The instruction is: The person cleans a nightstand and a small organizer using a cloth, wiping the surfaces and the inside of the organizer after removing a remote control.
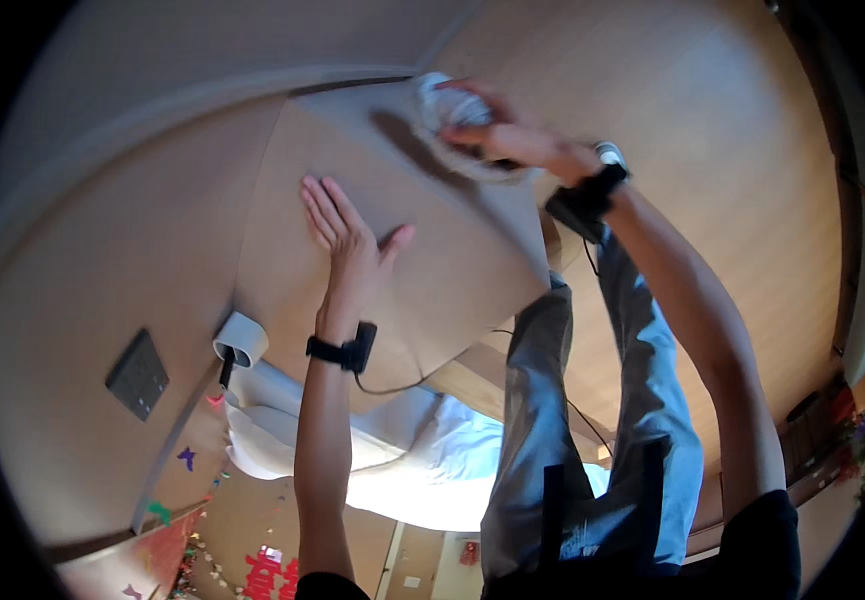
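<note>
My right hand (489, 124) grips a whitish, fluffy cloth or pad (444, 131), somewhat blurred, at the upper edge of a flat beige panel (432, 277). A dark shadow falls on the panel just left of the cloth. Whether the cloth touches the panel cannot be told. My left hand (346, 232) lies flat against the panel with its fingers stretched and thumb apart, holding nothing. Each wrist wears a black strap with a small box, and a thin dark cable hangs from the left one.
A white cup-like holder (241, 341) with a dark item in it sits by the panel's left corner, near a grey wall plate (138, 375). Behind are a bed with white bedding (417, 457), the wooden floor (687, 187), my legs, red decorations (267, 574) and flowers at the far right.
</note>
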Tool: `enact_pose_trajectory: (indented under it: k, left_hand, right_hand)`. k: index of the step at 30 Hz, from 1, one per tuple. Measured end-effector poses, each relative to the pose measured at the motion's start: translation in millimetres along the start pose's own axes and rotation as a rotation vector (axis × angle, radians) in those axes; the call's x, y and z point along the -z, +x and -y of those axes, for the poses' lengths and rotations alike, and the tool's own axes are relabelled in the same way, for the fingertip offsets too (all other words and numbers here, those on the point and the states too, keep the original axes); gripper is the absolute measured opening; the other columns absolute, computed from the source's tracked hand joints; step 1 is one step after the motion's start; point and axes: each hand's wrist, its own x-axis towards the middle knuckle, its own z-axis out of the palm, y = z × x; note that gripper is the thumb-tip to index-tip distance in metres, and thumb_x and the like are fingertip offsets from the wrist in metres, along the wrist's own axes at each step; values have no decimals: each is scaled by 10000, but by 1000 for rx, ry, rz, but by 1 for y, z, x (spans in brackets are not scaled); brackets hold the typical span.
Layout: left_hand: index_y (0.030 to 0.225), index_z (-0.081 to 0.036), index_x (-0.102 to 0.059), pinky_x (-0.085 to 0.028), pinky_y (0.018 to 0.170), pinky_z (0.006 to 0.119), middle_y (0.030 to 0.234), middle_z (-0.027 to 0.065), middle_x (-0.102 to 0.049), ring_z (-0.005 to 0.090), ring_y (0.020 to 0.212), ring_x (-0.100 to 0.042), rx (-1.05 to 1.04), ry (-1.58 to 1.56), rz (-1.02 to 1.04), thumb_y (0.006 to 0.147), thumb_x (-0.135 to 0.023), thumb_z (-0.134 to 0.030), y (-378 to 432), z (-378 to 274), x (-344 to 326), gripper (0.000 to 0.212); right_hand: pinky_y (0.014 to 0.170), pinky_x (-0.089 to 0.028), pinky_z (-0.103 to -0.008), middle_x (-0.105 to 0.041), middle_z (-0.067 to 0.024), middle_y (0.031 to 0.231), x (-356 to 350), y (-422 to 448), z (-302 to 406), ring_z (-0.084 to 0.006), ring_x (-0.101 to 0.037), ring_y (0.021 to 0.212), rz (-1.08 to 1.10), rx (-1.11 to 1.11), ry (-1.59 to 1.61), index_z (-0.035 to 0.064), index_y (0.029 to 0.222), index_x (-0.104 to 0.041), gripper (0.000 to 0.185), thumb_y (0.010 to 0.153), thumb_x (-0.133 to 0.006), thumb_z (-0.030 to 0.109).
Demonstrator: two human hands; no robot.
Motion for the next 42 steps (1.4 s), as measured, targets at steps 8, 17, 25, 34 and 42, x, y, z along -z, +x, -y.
enact_pose_trajectory:
  k: [8, 17, 25, 34, 42]
  left_hand:
    - [1458, 135, 198, 34, 1138, 636, 1499, 433, 218, 577, 1426, 126, 71, -15, 264, 833, -717, -462, 3, -13, 22, 1259]
    - [1426, 146, 253, 55, 1132, 636, 1483, 431, 265, 550, 1423, 199, 47, -168, 258, 824, -669, -591, 2, -2, 18, 1325]
    - [1440, 167, 192, 23, 1150, 616, 1494, 440, 218, 563, 1432, 137, 39, -67, 232, 858, -532, -694, -1, -2, 21, 1268]
    - [1465, 139, 171, 37, 1146, 622, 1517, 421, 188, 553, 1439, 127, 53, -117, 176, 883, -531, -668, -2, -3, 16, 1217]
    - [1530, 36, 70, -60, 1203, 495, 1592, 310, 118, 434, 1495, 53, 118, -46, 112, 923, -602, -499, -5, -6, 12, 1051]
  right_hand:
    - [1032, -391, -423, -529, -184, 1266, -52, 78, -34, -380, -497, 1209, 101, 316, -16, 147, 1350, -510, 431, 995, -554, 388]
    - [1060, -399, -480, -513, -249, 1302, -28, 156, -133, -445, -519, 1202, -67, -184, -184, 183, 1380, -484, 462, 988, -463, 425]
    - [962, -439, -437, -519, -213, 1245, -44, 57, -72, -409, -548, 1098, 108, 100, 24, 128, 1308, -524, 399, 970, -565, 337]
    - [989, -431, -432, -548, -206, 1298, -54, 119, -72, -385, -536, 1177, 14, 232, -50, 164, 1325, -526, 396, 981, -557, 356]
    - [1088, -354, -447, -535, -226, 1383, -15, 50, -141, -364, -472, 1315, 144, -162, -204, 167, 1348, -503, 493, 952, -544, 457]
